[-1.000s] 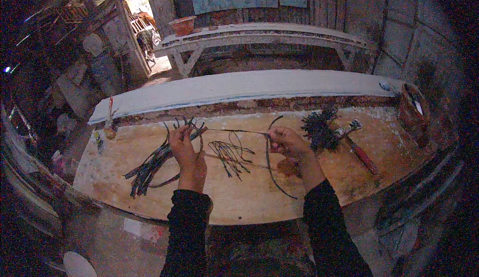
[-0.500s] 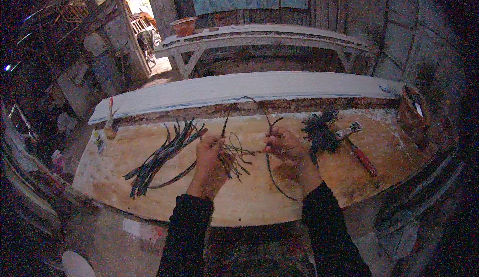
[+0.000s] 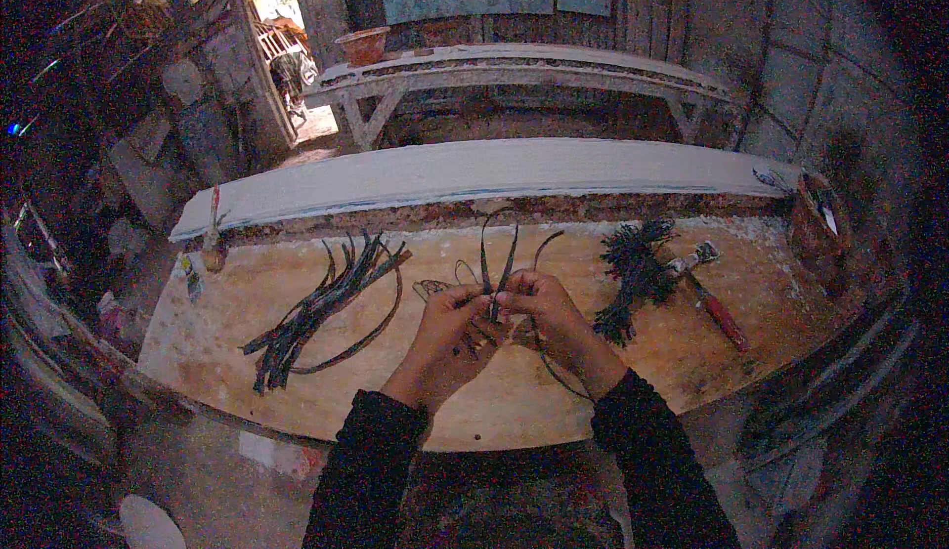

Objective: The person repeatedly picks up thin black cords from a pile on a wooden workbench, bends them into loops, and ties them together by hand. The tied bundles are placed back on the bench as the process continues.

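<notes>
My left hand [image 3: 450,337] and my right hand [image 3: 551,314] meet at the middle of the wooden board. Between their fingertips they pinch a thin dark strip [image 3: 484,253], which rises in a narrow loop above the fingers. Some short dark strands show under my left fingers, mostly hidden. Another dark strip [image 3: 546,245] curves out past my right hand, and its tail reappears by that wrist. To the left lies a bundle of long dark strips [image 3: 321,322]. On the right rests a bunch of short, knotted-looking dark strands [image 3: 628,277].
A hammer-like tool with a red handle [image 3: 722,320] lies beside the dark bunch. Along the board's far edge runs a long whitish plank [image 3: 474,173]. A brush-like tool [image 3: 214,243] stands at far left, a basket-like container [image 3: 820,218] at far right. A bench [image 3: 524,77] bears a reddish pot [image 3: 363,47].
My hands have come together from apart, with the left moving right and the right moving slightly left. The wide arc of strip between them has narrowed into a tight loop.
</notes>
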### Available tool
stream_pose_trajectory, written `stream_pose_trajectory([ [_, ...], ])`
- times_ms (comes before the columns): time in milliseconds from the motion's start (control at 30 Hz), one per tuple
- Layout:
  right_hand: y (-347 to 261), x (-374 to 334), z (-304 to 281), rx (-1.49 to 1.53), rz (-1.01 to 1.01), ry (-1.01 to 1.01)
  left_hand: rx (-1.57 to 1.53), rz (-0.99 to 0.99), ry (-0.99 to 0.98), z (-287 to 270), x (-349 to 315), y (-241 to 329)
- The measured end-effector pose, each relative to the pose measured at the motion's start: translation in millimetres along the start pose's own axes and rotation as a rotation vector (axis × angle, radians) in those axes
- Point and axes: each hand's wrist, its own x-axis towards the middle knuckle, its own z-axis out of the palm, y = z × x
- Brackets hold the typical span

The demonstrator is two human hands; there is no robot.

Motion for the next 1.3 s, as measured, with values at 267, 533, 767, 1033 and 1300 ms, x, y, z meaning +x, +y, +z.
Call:
stream_pose_trajectory([
  [267,-20,-15,13,0.081,0.119,0.036,-0.004,-0.006,0.001,8,-6,0],
  [533,-13,-11,9,0.054,0.073,0.056,0.058,0.011,-0.001,9,-7,-1],
  [767,3,0,7,-0.087,-0.047,0.105,-0.013,0.018,-0.038,11,-9,-2],
  [1033,30,17,1,-0.288,-0.290,0.165,0.056,0.013,-0.033,1,-5,-3],
  [1300,26,13,6,-0.410,-0.321,0.182,0.029,0.003,-0.010,6,-7,-3],
])
